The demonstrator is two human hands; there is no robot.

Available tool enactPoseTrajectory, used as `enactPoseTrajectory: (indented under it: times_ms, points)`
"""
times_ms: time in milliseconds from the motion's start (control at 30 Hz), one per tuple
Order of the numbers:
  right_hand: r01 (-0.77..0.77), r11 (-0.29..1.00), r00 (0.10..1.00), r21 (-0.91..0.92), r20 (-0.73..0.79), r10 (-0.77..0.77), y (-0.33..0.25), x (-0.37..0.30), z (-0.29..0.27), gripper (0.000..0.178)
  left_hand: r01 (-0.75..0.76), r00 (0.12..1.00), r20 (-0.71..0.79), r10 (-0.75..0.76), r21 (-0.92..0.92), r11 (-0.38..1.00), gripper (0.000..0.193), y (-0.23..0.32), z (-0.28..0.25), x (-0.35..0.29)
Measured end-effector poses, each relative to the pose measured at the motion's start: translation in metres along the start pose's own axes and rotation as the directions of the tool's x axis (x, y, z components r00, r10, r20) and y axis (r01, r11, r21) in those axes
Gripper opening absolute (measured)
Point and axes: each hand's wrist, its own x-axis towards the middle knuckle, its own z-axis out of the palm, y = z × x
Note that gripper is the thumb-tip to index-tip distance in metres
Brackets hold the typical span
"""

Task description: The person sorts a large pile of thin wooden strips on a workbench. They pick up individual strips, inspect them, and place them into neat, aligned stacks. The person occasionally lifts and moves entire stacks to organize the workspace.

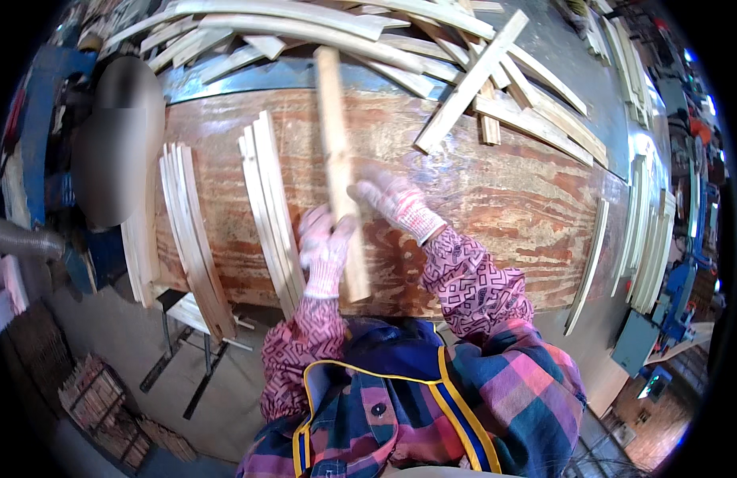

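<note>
wooden slats (pixel 266 203) beside left hand (pixel 324 241) — jumbled strips (pixel 368 49) beyond

There is one broad, brown plywood tabletop (pixel 512 219). Over it are one long, pale yellow wooden plank (pixel 332 127) and two hands: one left hand in a pinkish knit glove (pixel 324 241) and one right hand in a matching glove (pixel 391 199). Toward its left side are three bundles of long, cream wooden strips (pixel 186 231); at its right end, one thin, pale wooden strip (pixel 588 267). Beyond its far edge, one heap of whitish wooden lengths (pixel 468 89) overlaps too much for exact counting, but seems well over a dozen.
</note>
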Motion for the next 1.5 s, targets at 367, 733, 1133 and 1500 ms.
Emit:
enactPoseTrajectory:
  times_ms: [367,733,1133,1500]
  points:
    - [0.083,0.298,0.864,0.951,-0.218,0.454,0.103,0.033,-0.056,0.038,0.073,0.987,-0.158,-0.006,0.422,0.904,0.084,-0.042,-0.005,-0.035]
    - [-0.030,0.878,0.979,-0.478,-0.192,-0.071,0.059,0.058,-0.029,0.049,0.032,0.988,-0.142,0.067,0.602,0.798,0.058,-0.038,0.011,-0.053]
    - [0.045,0.878,0.989,0.477,-0.143,0.027,0.041,0.103,-0.072,0.061,0.257,0.960,0.196,-0.202,-0.318,0.913,0.086,0.025,0.016,0.038]
    - [0.054,0.877,0.856,-0.477,-0.430,-0.286,-0.009,0.109,0.051,0.061,-0.213,0.963,-0.115,0.243,0.229,0.950,0.040,-0.020,-0.016,-0.030]
